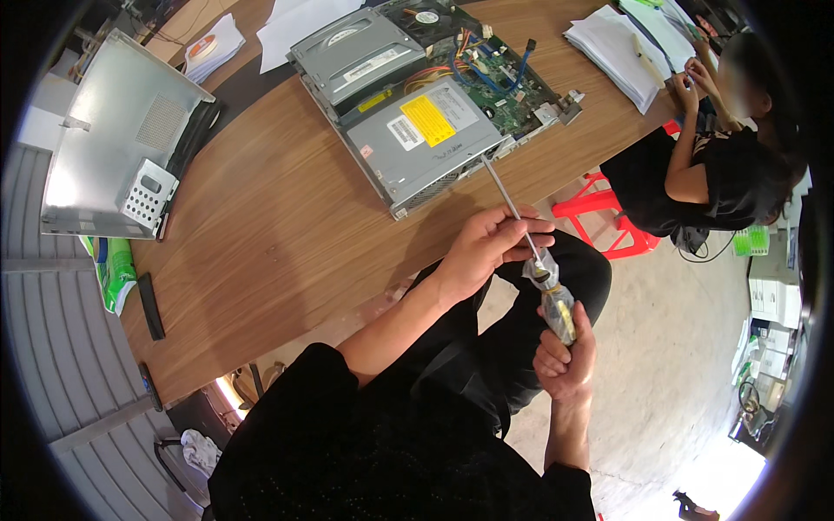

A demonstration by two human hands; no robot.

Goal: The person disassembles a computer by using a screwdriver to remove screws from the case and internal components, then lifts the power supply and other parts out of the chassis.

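Note:
A long screwdriver [558, 314] with a plastic-wrapped handle is in my two hands. My right hand [566, 358] closes round the handle's end. The fingers of my left hand [491, 245] pinch the metal shaft partway along. The shaft's tip meets the near right edge of an opened desktop computer [391, 182], close to its power supply [415, 130], a grey metal box with a yellow label. Behind that box sits a grey drive unit [356, 56], and to its right a green circuit board [499, 82] with coloured cables shows.
The detached metal cover [122, 130] stands at the table's left. Beside it lie a green packet [115, 273] and a black bar [150, 306]. Papers [612, 52] are stacked at the far right, where another person [721, 165] sits by a red stool [599, 213].

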